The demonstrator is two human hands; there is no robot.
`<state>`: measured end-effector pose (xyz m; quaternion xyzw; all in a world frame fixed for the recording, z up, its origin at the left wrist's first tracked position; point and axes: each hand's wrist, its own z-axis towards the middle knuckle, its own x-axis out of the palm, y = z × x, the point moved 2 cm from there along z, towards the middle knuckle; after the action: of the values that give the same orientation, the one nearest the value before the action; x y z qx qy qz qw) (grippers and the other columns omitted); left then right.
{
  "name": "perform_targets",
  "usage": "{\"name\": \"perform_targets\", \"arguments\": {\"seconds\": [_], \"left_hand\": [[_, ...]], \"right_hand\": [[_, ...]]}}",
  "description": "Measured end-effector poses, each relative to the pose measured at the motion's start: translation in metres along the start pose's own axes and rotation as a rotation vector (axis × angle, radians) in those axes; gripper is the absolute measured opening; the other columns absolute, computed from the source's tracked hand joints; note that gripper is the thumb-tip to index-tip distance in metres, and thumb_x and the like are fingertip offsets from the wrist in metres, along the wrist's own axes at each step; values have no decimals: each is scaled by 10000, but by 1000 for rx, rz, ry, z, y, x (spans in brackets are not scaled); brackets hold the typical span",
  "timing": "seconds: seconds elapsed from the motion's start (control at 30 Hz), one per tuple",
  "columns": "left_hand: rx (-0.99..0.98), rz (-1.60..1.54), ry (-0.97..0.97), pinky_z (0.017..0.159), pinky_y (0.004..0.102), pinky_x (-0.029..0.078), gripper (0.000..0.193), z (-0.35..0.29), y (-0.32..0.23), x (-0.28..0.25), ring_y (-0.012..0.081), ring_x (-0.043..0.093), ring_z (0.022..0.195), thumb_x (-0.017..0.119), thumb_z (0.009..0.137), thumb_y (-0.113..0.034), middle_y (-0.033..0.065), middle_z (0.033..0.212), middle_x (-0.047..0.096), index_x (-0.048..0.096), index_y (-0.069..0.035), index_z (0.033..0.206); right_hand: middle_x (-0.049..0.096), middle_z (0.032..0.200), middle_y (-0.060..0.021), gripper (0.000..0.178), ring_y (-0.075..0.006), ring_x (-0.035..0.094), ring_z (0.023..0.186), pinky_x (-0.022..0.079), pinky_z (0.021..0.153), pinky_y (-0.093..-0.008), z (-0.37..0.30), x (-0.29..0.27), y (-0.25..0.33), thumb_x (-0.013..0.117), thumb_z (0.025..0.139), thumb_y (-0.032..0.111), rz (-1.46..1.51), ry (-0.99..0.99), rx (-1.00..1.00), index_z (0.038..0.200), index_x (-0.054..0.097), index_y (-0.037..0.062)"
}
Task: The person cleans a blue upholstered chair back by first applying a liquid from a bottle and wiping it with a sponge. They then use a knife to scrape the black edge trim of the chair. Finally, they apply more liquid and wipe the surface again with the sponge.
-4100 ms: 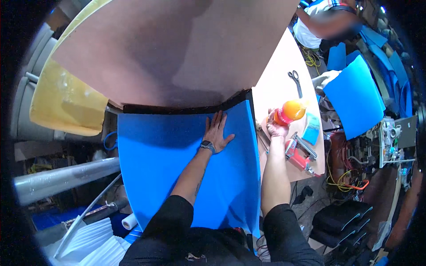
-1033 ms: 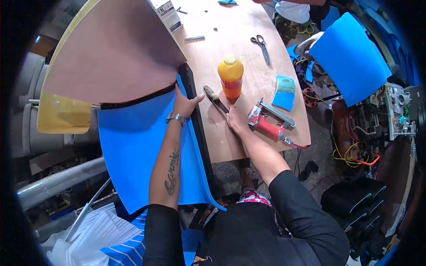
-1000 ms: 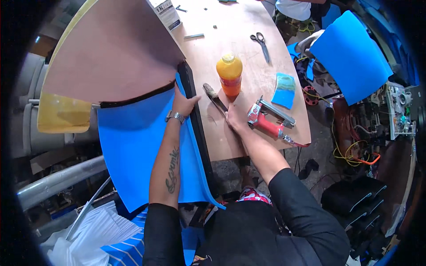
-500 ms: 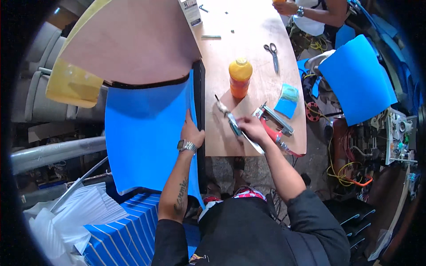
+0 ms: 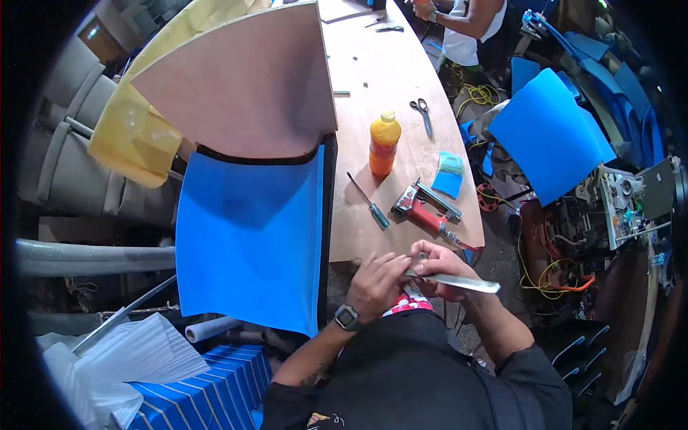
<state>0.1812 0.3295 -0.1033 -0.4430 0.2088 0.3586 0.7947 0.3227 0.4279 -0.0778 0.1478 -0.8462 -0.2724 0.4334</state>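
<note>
My hands meet close to my body, below the table's near edge, around a knife (image 5: 466,282) with a long pale metal blade that points right. My left hand (image 5: 378,282) has its fingers curled over the hidden handle end. My right hand (image 5: 443,269) pinches the knife beside it, thumb and fingertips on it near the blade's base. On the table, a screwdriver (image 5: 373,206) with a green handle lies beside a red-handled staple gun (image 5: 424,213) on a hose. To the left, a blue-covered curved panel (image 5: 247,240) adjoins a bare brown curved panel (image 5: 244,86).
An orange bottle (image 5: 384,143), scissors (image 5: 423,118) and a blue-green pad (image 5: 448,175) are on the wooden table (image 5: 351,107). Another person (image 5: 469,32) stands at the far right. Blue panels (image 5: 548,136) and yellow cables (image 5: 537,269) lie right; striped blue material (image 5: 197,383) is lower left.
My right hand has lifted the knife off the table and brought it toward my body. My left hand has left the blue panel and joined it. The screwdriver stays on the table.
</note>
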Motion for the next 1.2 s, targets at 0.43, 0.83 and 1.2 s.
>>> {"name": "perform_targets", "arguments": {"seconds": [0.43, 0.83, 1.2], "left_hand": [[-763, -117, -416, 731, 317, 431, 559, 46, 128, 24, 191, 482, 807, 694, 806, -294, 83, 998, 504, 464, -29, 1242], [-1026, 324, 25, 804, 382, 478, 485, 109, 272, -15, 312, 612, 932, 629, 811, -390, 198, 991, 636, 599, 13, 1080], [-1003, 477, 7, 724, 378, 496, 319, 141, 260, -10, 307, 631, 786, 642, 796, -255, 178, 843, 652, 645, 20, 958]], "right_hand": [[599, 938, -206, 473, -269, 628, 825, 478, 750, -381, 119, -60, -12, 569, 880, 150, -829, -266, -536, 1293, 349, 81], [613, 983, -219, 417, -410, 596, 858, 472, 764, -470, 222, -110, 75, 551, 858, 208, -1077, -62, -567, 1250, 438, 118], [620, 885, -210, 359, -394, 603, 819, 481, 733, -461, 225, -110, 88, 556, 839, 177, -1155, -68, -481, 1195, 538, 130]]}}
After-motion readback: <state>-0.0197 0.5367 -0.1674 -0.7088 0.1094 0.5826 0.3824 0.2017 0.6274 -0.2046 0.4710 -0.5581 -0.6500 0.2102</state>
